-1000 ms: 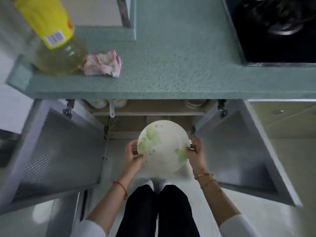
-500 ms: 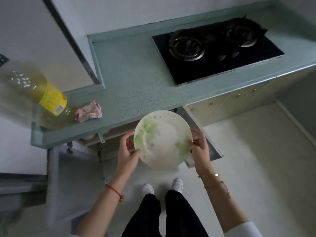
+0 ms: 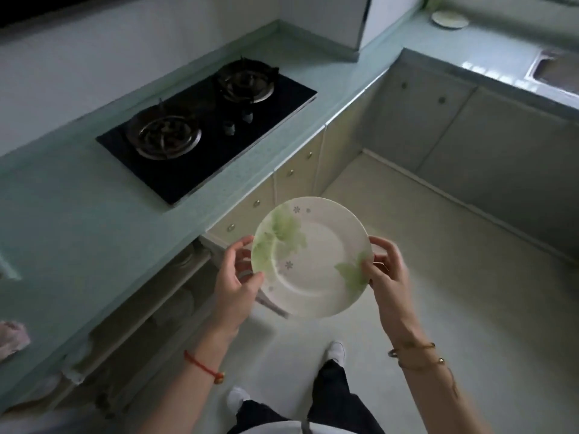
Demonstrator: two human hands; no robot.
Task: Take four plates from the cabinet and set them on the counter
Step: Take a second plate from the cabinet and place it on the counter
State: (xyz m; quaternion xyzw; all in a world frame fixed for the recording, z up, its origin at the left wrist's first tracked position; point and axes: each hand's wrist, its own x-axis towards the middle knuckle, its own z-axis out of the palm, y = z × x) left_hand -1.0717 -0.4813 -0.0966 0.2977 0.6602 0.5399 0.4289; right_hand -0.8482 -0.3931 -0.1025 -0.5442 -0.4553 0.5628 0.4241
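Both hands hold one plate [image 3: 313,258] by its rim, out over the floor [image 3: 438,277] and clear of the counter [image 3: 62,220]. The left hand [image 3: 235,286] has its grip closed on the plate's left edge, thumb on the upper face and fingers curled beneath. The right hand [image 3: 388,270] has its grip closed on the right edge in the same way, thumb pressed on a green leaf print. The plate is white with pale green leaves and small grey flowers, its face turned up and tilted slightly toward the camera. A red string bracelet [image 3: 203,366] circles the left wrist; thin gold bracelets [image 3: 416,355] circle the right.

Just left of the plate, the cabinet [image 3: 163,296] under the counter is open, its inside blurred. Further along the green counter sits a black two-burner gas hob [image 3: 206,133]. A crumpled pink cloth [image 3: 12,338] lies at the counter's near left end. On the far counter, top right, another plate [image 3: 449,18] rests near a sink [image 3: 554,70]. Below, dark trousers and white shoes [image 3: 336,350] stand on the floor.
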